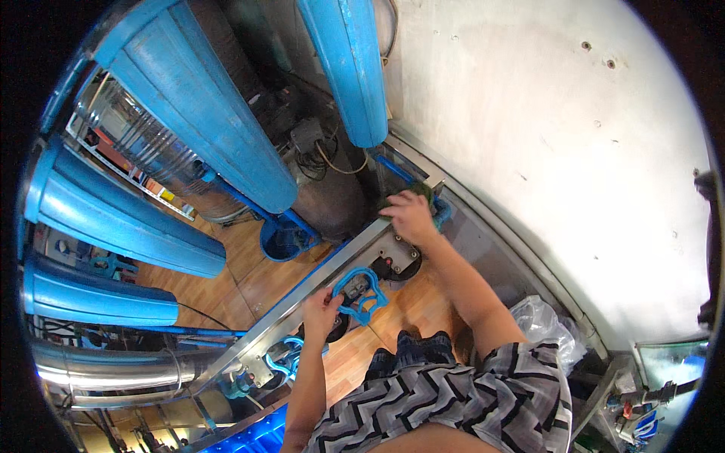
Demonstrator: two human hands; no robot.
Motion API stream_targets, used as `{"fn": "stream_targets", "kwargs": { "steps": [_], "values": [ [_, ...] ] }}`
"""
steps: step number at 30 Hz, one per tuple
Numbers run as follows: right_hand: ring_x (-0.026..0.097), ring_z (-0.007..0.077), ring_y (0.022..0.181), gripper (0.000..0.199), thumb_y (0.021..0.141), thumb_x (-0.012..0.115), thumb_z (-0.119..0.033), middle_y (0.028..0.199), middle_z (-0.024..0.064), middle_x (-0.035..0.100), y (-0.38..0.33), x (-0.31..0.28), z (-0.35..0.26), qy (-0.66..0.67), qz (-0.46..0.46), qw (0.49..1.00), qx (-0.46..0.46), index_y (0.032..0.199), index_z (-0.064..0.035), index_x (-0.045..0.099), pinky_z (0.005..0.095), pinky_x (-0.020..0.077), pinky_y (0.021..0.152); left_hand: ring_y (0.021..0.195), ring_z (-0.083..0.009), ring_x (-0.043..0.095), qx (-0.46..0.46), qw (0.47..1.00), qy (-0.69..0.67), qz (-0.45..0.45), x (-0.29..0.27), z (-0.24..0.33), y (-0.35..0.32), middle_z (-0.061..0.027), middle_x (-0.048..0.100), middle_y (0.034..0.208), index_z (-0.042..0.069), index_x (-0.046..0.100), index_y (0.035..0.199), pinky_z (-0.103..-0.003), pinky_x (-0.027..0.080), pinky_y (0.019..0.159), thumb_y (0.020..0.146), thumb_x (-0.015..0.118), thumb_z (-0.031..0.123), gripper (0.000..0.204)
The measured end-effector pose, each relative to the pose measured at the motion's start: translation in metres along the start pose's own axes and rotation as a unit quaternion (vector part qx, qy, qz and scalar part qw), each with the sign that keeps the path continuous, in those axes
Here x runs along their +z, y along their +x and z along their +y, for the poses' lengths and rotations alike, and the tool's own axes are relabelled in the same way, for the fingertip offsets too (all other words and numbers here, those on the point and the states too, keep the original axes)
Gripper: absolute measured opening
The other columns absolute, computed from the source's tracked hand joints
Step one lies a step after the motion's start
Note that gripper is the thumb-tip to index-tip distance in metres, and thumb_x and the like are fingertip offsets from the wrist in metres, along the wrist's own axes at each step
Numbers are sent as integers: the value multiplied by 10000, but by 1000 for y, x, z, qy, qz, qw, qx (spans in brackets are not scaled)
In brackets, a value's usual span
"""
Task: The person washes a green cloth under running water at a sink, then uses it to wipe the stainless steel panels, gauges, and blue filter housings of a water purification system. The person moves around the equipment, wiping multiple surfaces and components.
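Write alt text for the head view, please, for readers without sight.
A person's left hand pinches a blue looped plastic frame beside a metal rail; the right hand is at a dark green item farther along. Large blue cylinders show beyond.

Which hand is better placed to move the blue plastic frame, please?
Probably the left hand: it grips the left edge of the blue plastic frame. The right hand is farther away, at the dark green thing.

Glare on white wall [559, 166] — shadowed upper middle, fisheye-bent edges
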State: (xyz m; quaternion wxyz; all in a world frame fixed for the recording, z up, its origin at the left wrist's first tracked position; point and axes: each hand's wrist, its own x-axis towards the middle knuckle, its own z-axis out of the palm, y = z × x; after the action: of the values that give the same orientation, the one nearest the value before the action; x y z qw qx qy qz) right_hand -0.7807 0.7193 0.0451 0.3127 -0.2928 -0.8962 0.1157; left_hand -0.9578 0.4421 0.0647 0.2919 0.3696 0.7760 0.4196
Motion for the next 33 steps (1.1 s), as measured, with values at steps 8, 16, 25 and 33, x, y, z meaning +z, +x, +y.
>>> {"fn": "stream_targets", "kwargs": {
  "steps": [8,16,25,33],
  "values": [
    [537,381,1149,439,669,547,45,1188,179,629,80,-43,103,36,152,984,81,1050,-105,706,401,470,955,669,-242,646,69,983,148,88,23,-9,-7,-149,677,828,0,654,1013,-347,528,625,710,773,101,341],
    [546,390,1156,617,766,499,6,1409,181,451,136,16,118,-26,-90,984,151,1348,-200,519,440,449,991,718,-206,657,78,985,78,130,-8,7,-28,-125,635,896,18,642,1043,-306,545,602,758,757,88,315],
    [602,361,1062,460,765,599,-128,1132,209,633,196,40,173,149,-80,961,220,1223,-86,580,409,475,902,741,-166,651,25,988,59,140,-18,9,-47,-102,645,887,18,652,1018,-266,523,619,816,703,47,211],
    [638,384,906,392,693,670,-173,964,209,667,67,-58,164,131,-134,951,247,1065,-49,656,425,499,804,767,-143,647,38,992,14,116,-18,10,-36,-80,654,882,18,656,1031,-258,522,654,838,693,69,202]
  ]
}}
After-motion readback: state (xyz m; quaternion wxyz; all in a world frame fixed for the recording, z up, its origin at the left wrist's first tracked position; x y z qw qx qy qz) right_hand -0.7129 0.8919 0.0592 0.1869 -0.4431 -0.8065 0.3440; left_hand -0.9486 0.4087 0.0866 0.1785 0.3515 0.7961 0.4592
